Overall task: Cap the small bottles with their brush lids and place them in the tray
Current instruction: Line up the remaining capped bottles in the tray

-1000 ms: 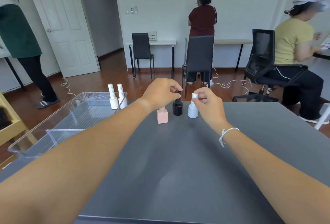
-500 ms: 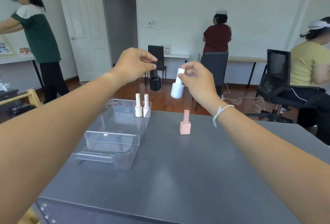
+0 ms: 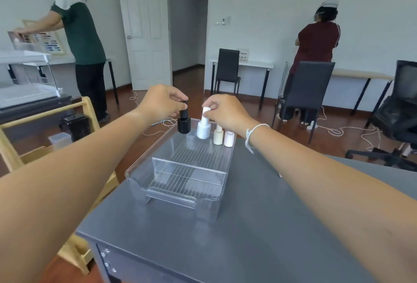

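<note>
Over the tray: both bottles now hang above the clear tray (image 3: 178,183), moved across from beside it.
Left hand (image 3: 161,102): fingers pinch the black bottle (image 3: 184,120) by its cap.
Right hand (image 3: 225,111): fingers pinch the white bottle (image 3: 203,126) by its cap.
Tray's far end: cream bottle (image 3: 218,135) and pale pink bottle (image 3: 229,138) stand there, as before.
Writing: no readable labels on the bottles.

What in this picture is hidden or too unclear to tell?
All in the head view:
- Cap of the small black bottle: mostly covered by the left hand.
- Cap of the white round bottle: partly under the right hand.
- Pale pink bottle in the clear plastic tray: its top sits behind the right wrist.
- Whether either held bottle touches the tray floor: unclear.
</note>
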The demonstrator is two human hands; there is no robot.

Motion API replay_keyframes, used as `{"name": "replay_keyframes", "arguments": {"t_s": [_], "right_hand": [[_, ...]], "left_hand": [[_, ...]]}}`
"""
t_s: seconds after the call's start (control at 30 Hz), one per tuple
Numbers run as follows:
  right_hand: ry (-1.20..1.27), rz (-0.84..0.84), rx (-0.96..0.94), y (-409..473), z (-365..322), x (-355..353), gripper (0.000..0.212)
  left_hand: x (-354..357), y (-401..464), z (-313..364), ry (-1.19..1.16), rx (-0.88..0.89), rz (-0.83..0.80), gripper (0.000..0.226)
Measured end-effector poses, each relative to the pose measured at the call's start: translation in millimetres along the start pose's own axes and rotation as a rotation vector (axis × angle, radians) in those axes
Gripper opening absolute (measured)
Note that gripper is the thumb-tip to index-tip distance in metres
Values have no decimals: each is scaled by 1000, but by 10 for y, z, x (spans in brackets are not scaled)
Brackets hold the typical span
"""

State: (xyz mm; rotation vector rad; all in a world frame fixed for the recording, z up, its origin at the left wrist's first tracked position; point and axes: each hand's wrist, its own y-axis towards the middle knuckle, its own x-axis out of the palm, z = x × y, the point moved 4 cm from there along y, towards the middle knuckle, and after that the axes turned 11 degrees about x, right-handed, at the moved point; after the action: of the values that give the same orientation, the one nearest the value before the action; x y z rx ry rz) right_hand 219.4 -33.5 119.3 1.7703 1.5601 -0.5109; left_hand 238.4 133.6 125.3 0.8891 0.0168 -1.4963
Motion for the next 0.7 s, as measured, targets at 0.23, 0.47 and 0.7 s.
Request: {"name": "replay_keyframes", "arguments": {"t_s": [0.23, 0.47, 0.7], "right_hand": [[-336, -4, 1, 336, 64, 174, 9], [-456, 21, -24, 571, 200, 257, 8], [-517, 13, -9, 655, 298, 312, 6]], "left_hand": [[253, 209, -305, 6, 2, -17, 14], [466, 401, -464, -13, -8, -52, 15], [631, 435, -535, -46, -68, -60, 13]]}}
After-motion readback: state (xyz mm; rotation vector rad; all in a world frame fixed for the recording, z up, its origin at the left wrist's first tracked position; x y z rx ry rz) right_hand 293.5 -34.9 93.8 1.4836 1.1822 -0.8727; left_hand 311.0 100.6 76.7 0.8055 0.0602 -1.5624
